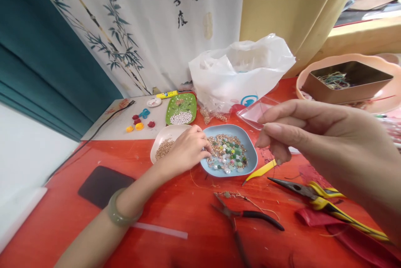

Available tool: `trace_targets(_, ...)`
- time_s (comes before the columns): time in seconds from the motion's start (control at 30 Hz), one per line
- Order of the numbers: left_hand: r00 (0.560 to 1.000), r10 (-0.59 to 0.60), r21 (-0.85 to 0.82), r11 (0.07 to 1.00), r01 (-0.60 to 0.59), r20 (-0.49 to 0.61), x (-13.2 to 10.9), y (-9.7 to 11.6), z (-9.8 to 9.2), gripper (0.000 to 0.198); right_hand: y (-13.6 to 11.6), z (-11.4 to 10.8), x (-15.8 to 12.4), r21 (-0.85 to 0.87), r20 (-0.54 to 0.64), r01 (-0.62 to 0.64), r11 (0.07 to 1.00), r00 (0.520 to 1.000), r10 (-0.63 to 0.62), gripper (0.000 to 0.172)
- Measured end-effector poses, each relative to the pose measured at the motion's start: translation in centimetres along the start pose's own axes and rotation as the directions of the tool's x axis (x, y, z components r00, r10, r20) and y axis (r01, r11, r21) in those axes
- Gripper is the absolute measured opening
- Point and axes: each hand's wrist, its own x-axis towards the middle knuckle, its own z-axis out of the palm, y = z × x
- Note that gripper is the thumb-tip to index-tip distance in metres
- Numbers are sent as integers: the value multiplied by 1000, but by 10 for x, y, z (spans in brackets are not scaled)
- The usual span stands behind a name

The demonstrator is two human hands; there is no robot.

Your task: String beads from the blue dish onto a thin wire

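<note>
Head view: both hands pinch shut — left hand (188, 147) at blue dish (250, 157), right hand (316, 134) raised.

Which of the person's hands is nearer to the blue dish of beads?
The left. The left hand rests at the rim of the blue dish, fingertips reaching among the beads. The right hand is raised to the dish's right, fingers pinched together, clear of it.

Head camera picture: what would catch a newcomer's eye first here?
First comes the bright red table, with a blue dish of mixed coloured beads at its middle. The left hand dips into that dish at its left edge, while the right hand hangs close to the camera, fingers pinched. A crumpled white plastic bag stands behind the dish, and two pliers lie near the front.
</note>
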Motion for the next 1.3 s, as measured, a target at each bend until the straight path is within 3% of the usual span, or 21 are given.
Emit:
trace_targets(0.23,999,-44,-14,999,45,23,0,5,-3,11,-1,-2,1,-34,41,3,999,999,-1,12)
trace_targets(0.4,993,-81,-129,989,70,-80,0,9,-2,13,-1,-1,0,29,29,-32,999,999,31,11)
trace_targets(0.57,991,-30,-182,983,6,-130,0,13,3,14,-1,-2,1,65,43,-43,997,998,40,8)
trace_targets(0.87,994,96,-68,993,-100,-54,11,25,13,18,-4,0,4,46,70,-36,998,997,33,16)
trace_targets(1.3,999,-2,1,1000,2,-37,32,36,23,10,-4,-2,3,85,92,-61,994,994,54,14)
